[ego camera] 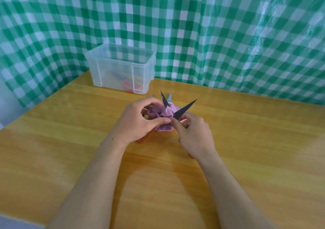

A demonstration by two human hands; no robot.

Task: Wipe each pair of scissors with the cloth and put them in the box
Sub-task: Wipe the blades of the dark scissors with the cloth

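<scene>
Two dark blades of the scissors stand spread open above the middle of the table, with their points toward the far side. The right hand grips the scissors at the handle end, its fingers curled just below the joint. The handles themselves are mostly hidden. The left hand pinches the purple cloth, which is bunched against the left blade near the joint.

I judge the scissors to be light and stiff, with smooth blades that can slip and sharp edges and points. It is safer to hold them by the handles and to wipe along the flat side, away from the edge. The cloth is soft and folds easily, so it can catch on a point.

Under the hands an orange handle lies on the table, and pale blue tips show behind the cloth. I cannot tell if these belong to one pair. The clear box stands at the far left and already has some coloured handles inside. The way to it looks free. A green checked sheet hangs behind.
</scene>
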